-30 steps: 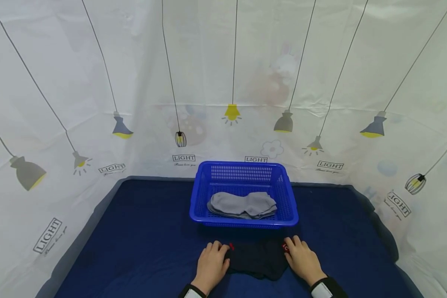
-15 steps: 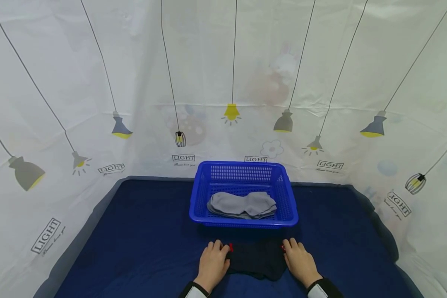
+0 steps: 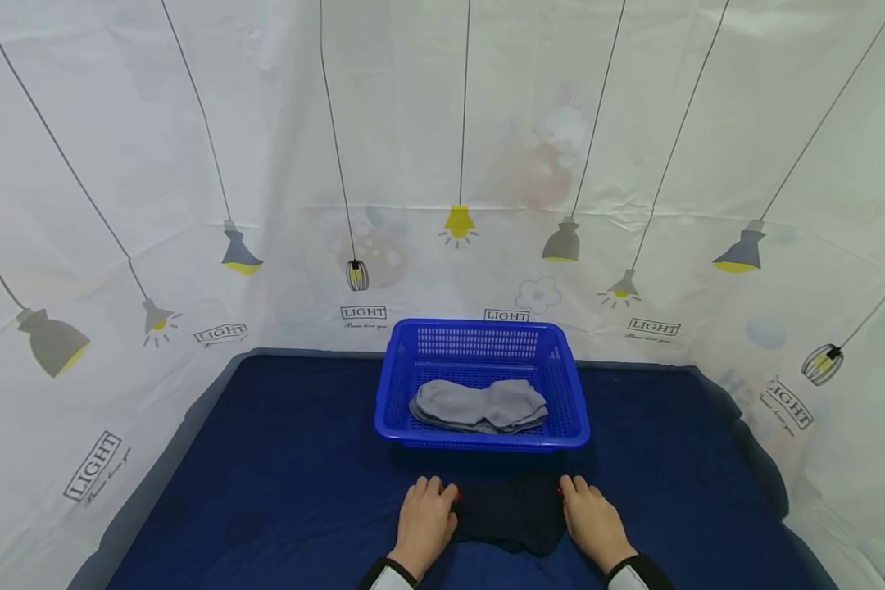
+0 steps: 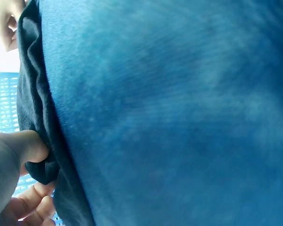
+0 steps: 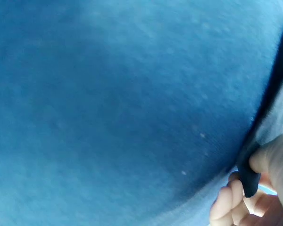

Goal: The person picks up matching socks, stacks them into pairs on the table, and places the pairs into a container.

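Observation:
A dark pair of socks (image 3: 510, 515) lies flat and crosswise on the navy cloth, in front of the basket. My left hand (image 3: 425, 524) pinches its left end between thumb and fingers, which the left wrist view shows on the bunched dark fabric (image 4: 35, 75). At the opposite end, my right hand (image 3: 596, 523) has the edge pinched; its thumb (image 5: 266, 157) presses a dark fold (image 5: 248, 178) against the fingers in the right wrist view. Only small bits of red show at both ends, the rest covered by the fingertips.
Just beyond the socks stands a blue plastic basket (image 3: 479, 442) with perforated sides. Folded grey socks (image 3: 479, 403) lie stacked inside it. The navy cloth (image 3: 288, 475) spreads to both sides, and a white lamp-print sheet (image 3: 413, 123) hangs behind.
My right hand has shifted slightly left, and my left hand a little right, closing over the sock ends. Less of the red marks shows. The basket has not moved.

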`<control>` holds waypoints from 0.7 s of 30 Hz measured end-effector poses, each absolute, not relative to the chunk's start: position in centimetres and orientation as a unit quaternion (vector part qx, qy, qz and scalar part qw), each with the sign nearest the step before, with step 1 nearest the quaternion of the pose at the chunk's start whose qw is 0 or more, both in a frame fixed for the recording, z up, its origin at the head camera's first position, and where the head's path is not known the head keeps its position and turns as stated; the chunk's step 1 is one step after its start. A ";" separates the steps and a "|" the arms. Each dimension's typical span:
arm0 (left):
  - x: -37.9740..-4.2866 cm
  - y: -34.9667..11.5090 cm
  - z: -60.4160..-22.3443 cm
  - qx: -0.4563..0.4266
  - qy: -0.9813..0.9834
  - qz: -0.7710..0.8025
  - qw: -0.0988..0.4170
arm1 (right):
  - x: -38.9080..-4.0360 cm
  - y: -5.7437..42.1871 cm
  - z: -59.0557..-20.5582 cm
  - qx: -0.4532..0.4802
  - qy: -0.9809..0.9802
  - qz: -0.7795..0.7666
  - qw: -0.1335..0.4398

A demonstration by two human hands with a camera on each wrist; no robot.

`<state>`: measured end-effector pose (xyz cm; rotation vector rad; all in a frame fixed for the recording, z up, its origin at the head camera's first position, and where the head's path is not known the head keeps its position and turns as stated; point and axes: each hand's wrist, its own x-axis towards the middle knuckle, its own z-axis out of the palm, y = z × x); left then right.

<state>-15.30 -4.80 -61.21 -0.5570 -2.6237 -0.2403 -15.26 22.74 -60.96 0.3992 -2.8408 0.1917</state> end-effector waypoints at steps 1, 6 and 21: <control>-15.3 -4.8 -61.1 -0.202 -0.950 -0.088 0.221 | -15.3 22.8 -60.8 0.136 -0.980 0.067 0.129; -15.0 -5.3 -60.2 -0.199 -0.952 -0.102 0.210 | -15.2 22.8 -60.0 0.129 -0.981 0.069 0.128; -14.4 -7.8 -58.5 -0.200 -0.951 -0.113 0.208 | -15.0 21.4 -58.3 0.136 -0.972 0.102 0.159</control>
